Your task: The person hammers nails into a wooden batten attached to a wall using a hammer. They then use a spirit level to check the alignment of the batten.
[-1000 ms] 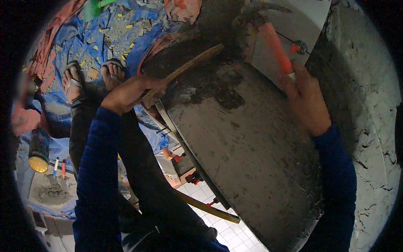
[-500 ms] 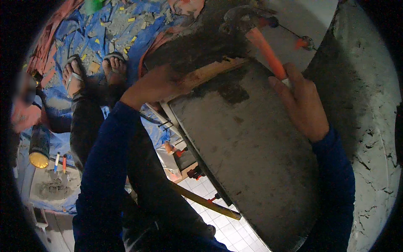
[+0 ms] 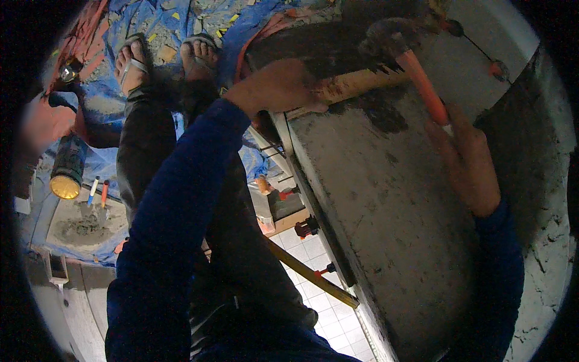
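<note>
My left hand is closed around the near-left end of a rough wooden strip. The strip lies along the far edge of a grey cement-coated slab, and its far end looks splintered. In my right hand is a hammer with an orange handle. Its dark metal head points away from me, just beyond the strip's splintered end, and is blurred against the dark surface behind.
Red-handled clamps line the slab's left edge above white floor tiles. A yellow bar juts out there. At left are a gold-ended can, a mortar tray holding two tools, and a rubble-strewn blue tarp. A rough wall rises at right.
The whole view has shifted, so the slab and both hands sit further right. The hammer is slightly closer to the wooden strip. My left hand still grips the strip.
</note>
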`<state>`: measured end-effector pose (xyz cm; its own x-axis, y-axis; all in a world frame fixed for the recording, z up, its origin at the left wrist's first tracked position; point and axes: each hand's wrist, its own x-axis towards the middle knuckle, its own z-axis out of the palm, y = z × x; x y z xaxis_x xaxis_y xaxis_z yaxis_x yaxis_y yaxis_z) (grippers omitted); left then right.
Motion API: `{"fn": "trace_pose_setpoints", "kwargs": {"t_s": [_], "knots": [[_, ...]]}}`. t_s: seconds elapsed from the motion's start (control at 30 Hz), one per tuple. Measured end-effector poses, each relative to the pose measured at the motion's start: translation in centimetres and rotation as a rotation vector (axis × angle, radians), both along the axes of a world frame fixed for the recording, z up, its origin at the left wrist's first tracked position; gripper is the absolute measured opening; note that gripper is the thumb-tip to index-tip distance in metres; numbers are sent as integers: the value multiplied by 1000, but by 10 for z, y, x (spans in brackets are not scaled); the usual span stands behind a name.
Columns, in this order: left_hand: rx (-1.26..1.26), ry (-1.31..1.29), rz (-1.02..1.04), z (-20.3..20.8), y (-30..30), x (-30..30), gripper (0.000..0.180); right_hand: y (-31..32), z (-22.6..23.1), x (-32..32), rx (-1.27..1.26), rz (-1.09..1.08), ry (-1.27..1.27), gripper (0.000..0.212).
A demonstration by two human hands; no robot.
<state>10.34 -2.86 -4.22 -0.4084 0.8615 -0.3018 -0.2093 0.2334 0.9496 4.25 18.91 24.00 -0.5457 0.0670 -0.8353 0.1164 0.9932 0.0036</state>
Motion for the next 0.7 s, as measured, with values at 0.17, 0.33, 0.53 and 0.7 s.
{"fn": "trace_pose_setpoints", "kwargs": {"t_s": [0.17, 0.33, 0.53, 0.7], "knots": [[-27, 21, -45, 4, 0, 0, 55, -1, 0, -2, 32, 2, -34, 42], [-56, 5, -31, 0, 1, 6, 55, -1, -1, -5, 64, 4, -86, 42], [18, 94, -17, -3, 4, 7, 59, 1, -4, -3, -11, 55, -17, 42], [-57, 49, -80, 5, 0, 2, 59, -2, -2, -4, 48, -44, -88, 43]]}}
